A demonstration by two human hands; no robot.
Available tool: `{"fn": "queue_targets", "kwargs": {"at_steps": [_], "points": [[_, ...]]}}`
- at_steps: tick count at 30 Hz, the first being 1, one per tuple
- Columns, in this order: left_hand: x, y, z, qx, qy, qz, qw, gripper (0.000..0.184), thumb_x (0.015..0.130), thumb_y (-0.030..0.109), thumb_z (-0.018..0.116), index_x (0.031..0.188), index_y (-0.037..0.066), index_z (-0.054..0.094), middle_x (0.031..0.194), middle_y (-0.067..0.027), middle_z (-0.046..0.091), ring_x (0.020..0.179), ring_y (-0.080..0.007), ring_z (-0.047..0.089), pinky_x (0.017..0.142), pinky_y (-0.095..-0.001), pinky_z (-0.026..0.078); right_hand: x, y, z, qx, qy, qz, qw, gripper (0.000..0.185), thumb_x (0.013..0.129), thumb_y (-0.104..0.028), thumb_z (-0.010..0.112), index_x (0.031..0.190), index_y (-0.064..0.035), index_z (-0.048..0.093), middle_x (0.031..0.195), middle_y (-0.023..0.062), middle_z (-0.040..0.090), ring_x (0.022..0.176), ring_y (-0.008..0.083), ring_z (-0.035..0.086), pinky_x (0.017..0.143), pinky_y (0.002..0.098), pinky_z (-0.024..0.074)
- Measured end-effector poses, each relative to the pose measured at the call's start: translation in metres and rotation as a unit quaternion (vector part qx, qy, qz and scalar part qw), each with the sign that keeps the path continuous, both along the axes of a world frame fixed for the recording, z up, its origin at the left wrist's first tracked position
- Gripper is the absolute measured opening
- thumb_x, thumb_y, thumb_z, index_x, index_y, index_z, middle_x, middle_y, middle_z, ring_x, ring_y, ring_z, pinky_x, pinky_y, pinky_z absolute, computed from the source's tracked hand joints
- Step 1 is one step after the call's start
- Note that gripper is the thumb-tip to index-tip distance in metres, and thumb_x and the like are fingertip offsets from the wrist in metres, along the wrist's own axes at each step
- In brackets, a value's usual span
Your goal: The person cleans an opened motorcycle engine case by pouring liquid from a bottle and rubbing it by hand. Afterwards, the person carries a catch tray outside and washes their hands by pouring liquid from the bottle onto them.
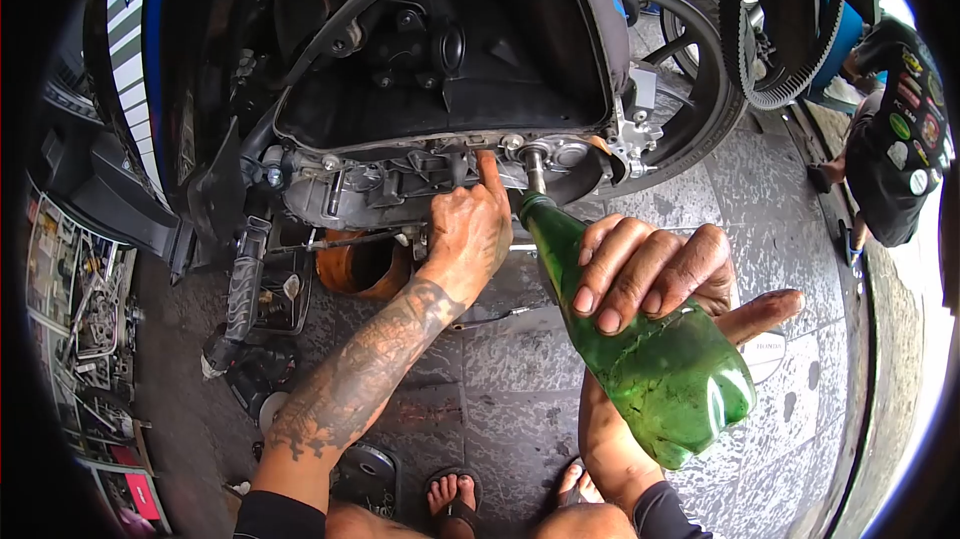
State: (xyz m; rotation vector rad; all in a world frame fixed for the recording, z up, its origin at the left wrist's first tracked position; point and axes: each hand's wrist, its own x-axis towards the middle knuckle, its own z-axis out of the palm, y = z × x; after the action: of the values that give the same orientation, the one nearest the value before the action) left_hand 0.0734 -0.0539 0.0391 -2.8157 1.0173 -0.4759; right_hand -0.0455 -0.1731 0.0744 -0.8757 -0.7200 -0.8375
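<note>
A green plastic bottle (640,339) is tilted, its neck up at a metal shaft (536,171) on the scooter's open engine case (400,189). My right hand (660,274) is wrapped round the bottle's body, with the thumb stretched out to the right. My left hand (470,224) reaches up to the lower edge of the case. Its index finger points up and touches the rim left of the shaft, while the other fingers are curled in. I can make out nothing held in it.
The scooter's rear wheel (690,69) is at the upper right. An orange-brown container (365,264) stands below the engine case. Tools and parts lie in a cabinet (85,309) at the left. A person in a patched vest (910,129) is at the far right.
</note>
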Motion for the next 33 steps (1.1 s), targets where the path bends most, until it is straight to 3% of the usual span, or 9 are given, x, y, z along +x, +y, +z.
{"fn": "queue_targets", "kwargs": {"at_steps": [3,10,12,15,18,21,28,30,33], "points": [[0.001,0.001,0.003,0.012,-0.021,-0.017,1.000,0.065,0.079,0.011,0.057,0.133,-0.019,0.035,0.064,-0.0105,0.067,0.059,-0.0231,0.069,0.052,-0.0330,0.053,-0.004,0.000,0.001,0.013,-0.003,0.006,1.000,0.077,0.092,-0.071,0.010,0.078,-0.0075,0.052,0.062,0.0128,0.061,0.058,0.0283,0.061,0.074,0.0431,0.0425],[-0.006,0.002,0.005,-0.056,-0.012,0.007,0.998,0.059,0.082,0.011,0.055,0.132,-0.017,0.039,0.059,-0.0109,0.065,0.054,-0.0259,0.067,0.051,-0.0362,0.053,-0.010,0.005,0.005,0.064,-0.018,-0.005,0.998,0.077,0.092,-0.071,0.011,0.076,-0.0083,0.052,0.062,0.0129,0.062,0.058,0.0286,0.061,0.074,0.0430,0.0425],[-0.008,0.005,0.004,-0.007,0.074,0.049,0.996,0.053,0.085,0.013,0.055,0.131,-0.011,0.043,0.077,-0.0145,0.067,0.064,-0.0274,0.068,0.052,-0.0381,0.053,-0.015,0.004,0.005,0.096,-0.020,-0.082,0.992,0.084,0.087,-0.077,0.007,0.069,-0.0078,0.051,0.055,0.0133,0.060,0.051,0.0275,0.060,0.067,0.0413,0.0439],[-0.012,-0.002,0.004,-0.236,0.016,-0.117,0.965,0.052,0.089,0.014,0.055,0.137,0.002,0.038,0.117,-0.0190,0.049,0.105,-0.0352,0.058,0.075,-0.0433,0.054,-0.025,0.002,0.006,0.118,0.002,-0.159,0.980,0.086,0.085,-0.079,0.005,0.065,-0.0082,0.049,0.051,0.0126,0.058,0.047,0.0264,0.058,0.063,0.0394,0.0442],[-0.009,-0.013,-0.004,-0.225,-0.023,-0.173,0.958,0.056,0.088,0.015,0.057,0.139,0.003,0.039,0.129,-0.0202,0.048,0.119,-0.0392,0.049,0.102,-0.0484,0.039,-0.018,0.000,0.005,0.101,-0.004,-0.131,0.986,0.087,0.085,-0.080,0.006,0.065,-0.0076,0.050,0.051,0.0130,0.058,0.047,0.0269,0.058,0.062,0.0394,0.0438],[0.002,-0.010,-0.007,-0.192,0.016,-0.197,0.961,0.061,0.088,0.017,0.059,0.144,0.007,0.036,0.140,-0.0209,0.042,0.129,-0.0386,0.042,0.108,-0.0482,0.034,-0.018,-0.002,0.001,0.083,-0.004,-0.096,0.992,0.090,0.082,-0.083,0.007,0.065,-0.0061,0.051,0.052,0.0141,0.058,0.048,0.0283,0.058,0.062,0.0396,0.0431],[0.015,0.000,0.002,-0.162,0.091,-0.274,0.943,0.061,0.089,0.013,0.057,0.144,0.004,0.035,0.144,-0.0216,0.039,0.135,-0.0363,0.037,0.113,-0.0437,0.031,-0.012,-0.005,-0.011,0.023,-0.004,-0.043,0.999,0.078,0.092,-0.071,0.007,0.081,-0.0071,0.052,0.066,0.0141,0.063,0.063,0.0281,0.062,0.079,0.0453,0.0426],[0.001,-0.001,-0.014,-0.234,0.095,-0.247,0.936,0.054,0.095,0.014,0.050,0.143,-0.002,0.033,0.144,-0.0214,0.041,0.136,-0.0344,0.036,0.114,-0.0393,0.030,-0.011,-0.002,-0.008,0.040,-0.003,-0.043,0.998,0.079,0.092,-0.071,0.007,0.080,-0.0071,0.052,0.065,0.0142,0.062,0.063,0.0284,0.062,0.079,0.0456,0.0427],[-0.021,0.004,-0.039,-0.403,0.273,-0.152,0.860,0.043,0.103,0.019,0.036,0.142,0.000,0.036,0.141,-0.0216,0.043,0.134,-0.0340,0.040,0.109,-0.0365,0.035,-0.016,-0.008,-0.008,0.031,-0.018,-0.049,0.998,0.077,0.092,-0.070,0.008,0.080,-0.0073,0.051,0.065,0.0143,0.062,0.063,0.0281,0.061,0.079,0.0448,0.0423]]}}
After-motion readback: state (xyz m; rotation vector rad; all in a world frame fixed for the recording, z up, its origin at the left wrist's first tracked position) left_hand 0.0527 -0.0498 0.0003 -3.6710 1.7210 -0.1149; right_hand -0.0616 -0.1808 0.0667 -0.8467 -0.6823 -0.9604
